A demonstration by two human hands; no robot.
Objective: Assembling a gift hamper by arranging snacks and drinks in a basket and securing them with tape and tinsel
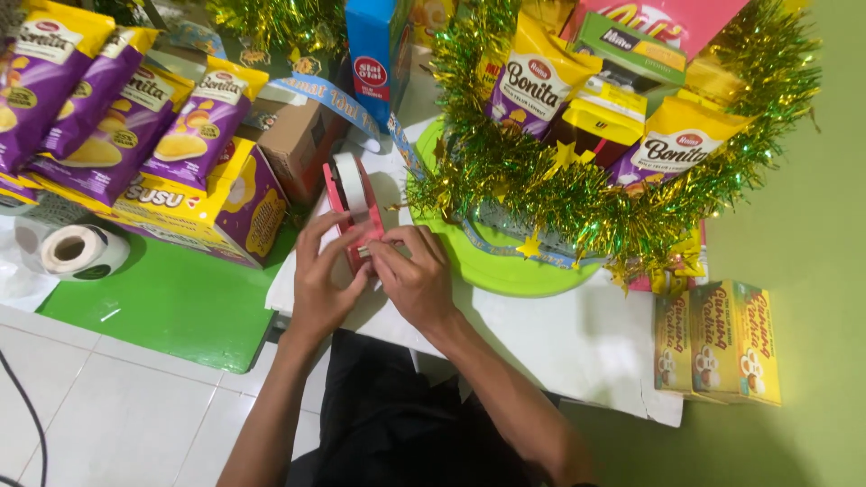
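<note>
Plainly, the tape dispenser (pixel 350 203) was a red desktop kind with a white roll seated in its far end, and it stood on the white board (pixel 577 338) near the middle of the scene, its cutter end pointing toward the person. Both hands met at that near end: the left hand (pixel 323 281) was curled with thumb and forefinger pinched together at the cutter, and the right hand (pixel 417 278) closed its fingertips on the same spot, though whether a strip of tape lay between them could not be told.

Open board stretched to the right of the hands as far as three yellow boxes (pixel 717 341) at its right edge. To the left the board ended just beside the left wrist, with a green mat (pixel 171 302) and white floor tiles beyond. A second roll of tape (pixel 79 251) lay at the mat's far left.

Just right of the dispenser, a green round tray (pixel 505 271), ringed with gold-green tinsel (pixel 559 194), held snack packets and boxes. Purple chip bags (pixel 135 113) were stacked at far left.
</note>
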